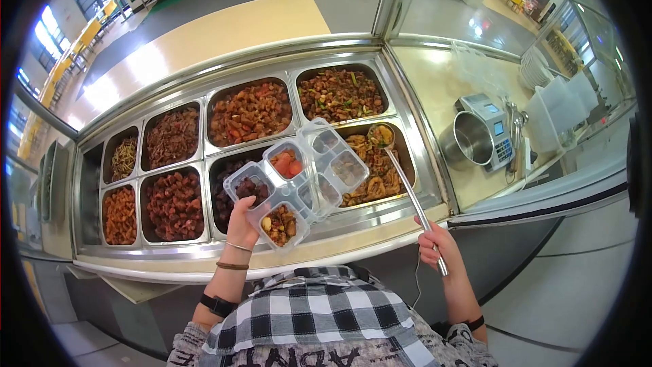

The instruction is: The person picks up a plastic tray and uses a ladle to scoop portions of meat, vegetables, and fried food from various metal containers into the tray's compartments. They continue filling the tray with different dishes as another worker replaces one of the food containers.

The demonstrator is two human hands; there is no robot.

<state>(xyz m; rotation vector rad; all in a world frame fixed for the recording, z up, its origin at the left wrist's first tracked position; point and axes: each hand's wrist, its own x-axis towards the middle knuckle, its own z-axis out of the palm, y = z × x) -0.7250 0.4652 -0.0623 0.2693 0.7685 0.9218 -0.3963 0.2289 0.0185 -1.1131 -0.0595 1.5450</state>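
- So the clear plastic container is up over the front row of steel food pans, between the person and the counter, tipped a little. Can't tell from here if its underside touches anything.
- My guess is it's light and thin-walled, bit bendy, probably slick if sauce gets on the rim. There's food in at least three compartments: red chunks, dark chunks and a brown mix. All that weight sits on one half, so I'd expect it to flex.
- The other half, which looks like a hinged lid, sticks out to the right over the pans. Seems floppy to me, so I'd hold the loaded half, with fingers spread under it.
- Left hand is grasping the near-left edge, thumb on top by the dark chunks. The rest of the fingers are hidden, so no idea how far they reach underneath.
- Right hand is wrapped around the lower handle of a long metal ladle, fingers curled snugly. Its bowl has food in it, over the right front pan. Looks stiff, likely front-heavy when loaded.
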